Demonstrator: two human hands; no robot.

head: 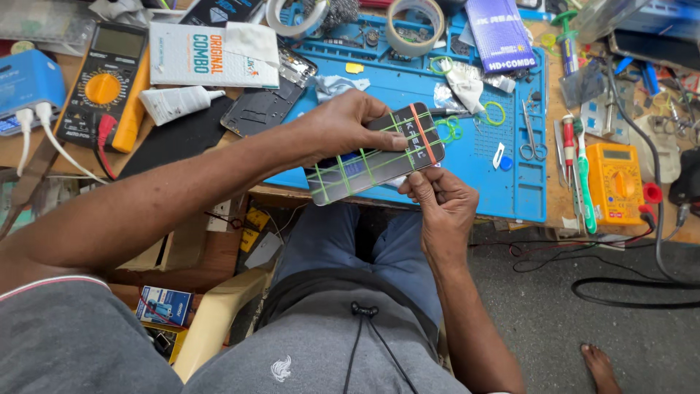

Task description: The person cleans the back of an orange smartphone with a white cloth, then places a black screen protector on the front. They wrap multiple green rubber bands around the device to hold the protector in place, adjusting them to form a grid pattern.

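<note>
1. The person held a flat dark smartphone with a glossy black screen (372, 157) just above the near edge of a blue rubber work mat (510, 182), over their lap.
2. Thin green rubber bands (350, 171) crossed the phone the long way and the short way, and one orange rubber band (421, 142) sat near its far end (the bands looked tight against the glass).
3. The step in hand seemed to be strapping the phone with bands so its parts stayed pressed together.
4. The left hand (343, 128) was closed over the top of the phone, thumb flat on the screen, fingers curled round the far edge.
5. The right hand (441, 201) came up from below, its fingers pinched at the phone's near corner by the orange band; I could not tell if it gripped a band or just the edge.
6. The next move likely called for a firm hold with the left hand while the right one stretched a band slowly, so nothing snapped or slid.
7. Both forearms were bent in toward each other, elbows out wide.
8. More loose green bands (494, 113) lay on the mat, and a yellow meter (616, 182) sat to the right.
</note>
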